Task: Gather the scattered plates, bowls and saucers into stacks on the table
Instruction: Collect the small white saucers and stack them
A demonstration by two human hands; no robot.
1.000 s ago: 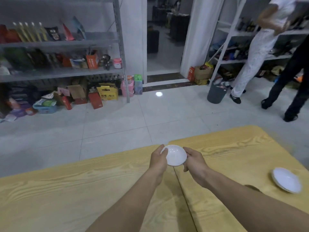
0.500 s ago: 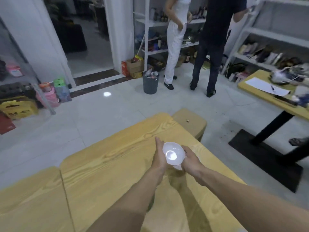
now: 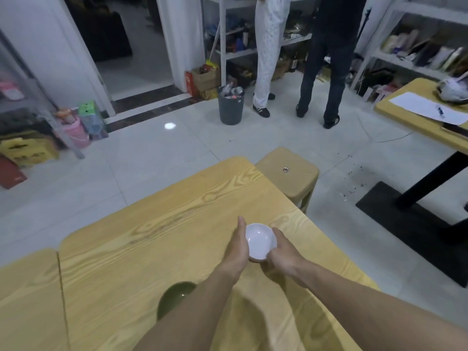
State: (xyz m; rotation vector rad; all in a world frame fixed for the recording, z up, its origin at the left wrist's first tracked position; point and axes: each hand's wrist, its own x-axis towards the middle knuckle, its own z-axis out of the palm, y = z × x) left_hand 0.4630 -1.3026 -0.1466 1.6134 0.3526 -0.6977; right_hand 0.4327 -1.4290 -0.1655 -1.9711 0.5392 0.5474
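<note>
Both hands clasp a white saucer between them: left hand at its left rim, thumb lying along the edge; right hand curled round the right rim. Saucer is low over the table; contact with the wood unclear. Dark green bowl on the table behind the left wrist, partly hidden by that forearm. Stool beyond the hands.

Upright white saucer; dark green bowl

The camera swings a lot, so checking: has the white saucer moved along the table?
Yes. The white saucer went rightward, from over the table seam toward the end by the stool.
</note>
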